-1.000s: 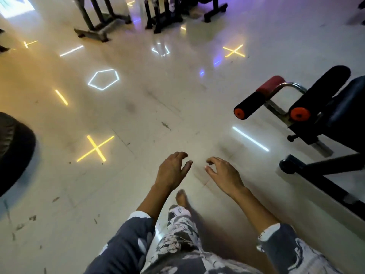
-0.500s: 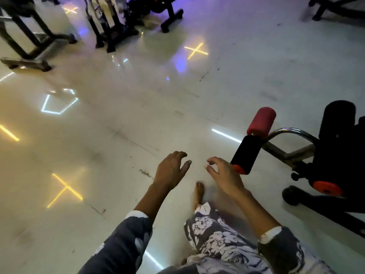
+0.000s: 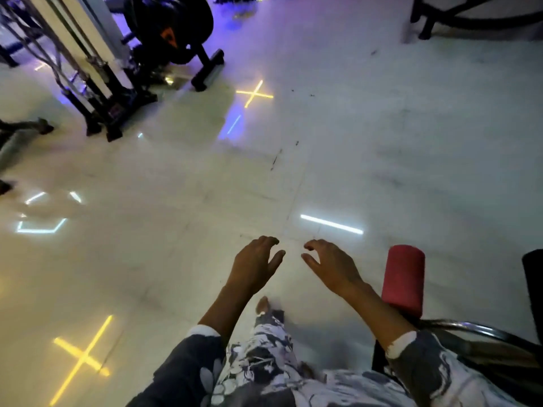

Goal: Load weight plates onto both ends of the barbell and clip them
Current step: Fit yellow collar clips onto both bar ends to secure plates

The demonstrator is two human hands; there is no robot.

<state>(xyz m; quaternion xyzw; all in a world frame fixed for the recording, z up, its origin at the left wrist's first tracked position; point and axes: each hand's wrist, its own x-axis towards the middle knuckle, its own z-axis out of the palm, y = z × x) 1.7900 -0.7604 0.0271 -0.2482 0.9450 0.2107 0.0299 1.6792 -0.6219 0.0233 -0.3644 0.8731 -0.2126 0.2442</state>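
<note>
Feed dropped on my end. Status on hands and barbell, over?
Left hand open, empty. Right hand open, empty. No barbell in view. Red foam roller close beside right forearm.

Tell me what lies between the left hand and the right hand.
Head view: only bare floor shows between the left hand and the right hand; both hold nothing.

- I am in a gym.
- Black exercise machines (image 3: 173,30) stand ahead, on a shiny floor (image 3: 382,148).
- A red padded roller (image 3: 404,279) is at my right.
</note>
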